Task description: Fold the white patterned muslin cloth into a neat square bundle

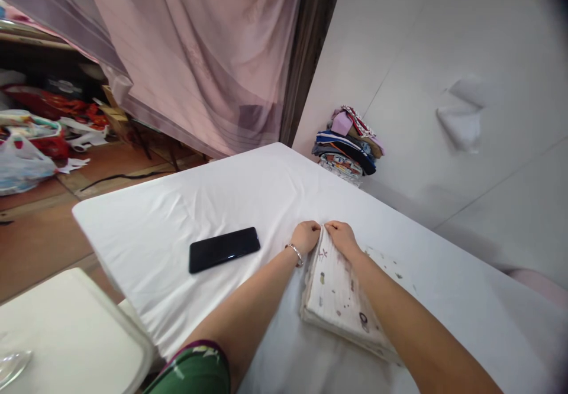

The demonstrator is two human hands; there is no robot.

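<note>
A white cloth [331,299] with small printed figures lies folded in thick layers on the white-covered table [239,193]. At its far corner, my left hand [306,236] pinches the edge; a bracelet circles that wrist. My right hand [341,237] grips the same corner from the other side, close to the left one, fingers closed. The right forearm hides part of the cloth, and its right side fades into the white cover. To the left of the hands rests a black phone [224,249], screen up.
Folded clothes [346,145] are stacked beyond the table's far edge by the pale wall. A pink curtain [213,57] hangs behind. At lower left stands a cream-coloured stool-like surface [71,329]; plastic bags [24,163] sit on the tiled floor.
</note>
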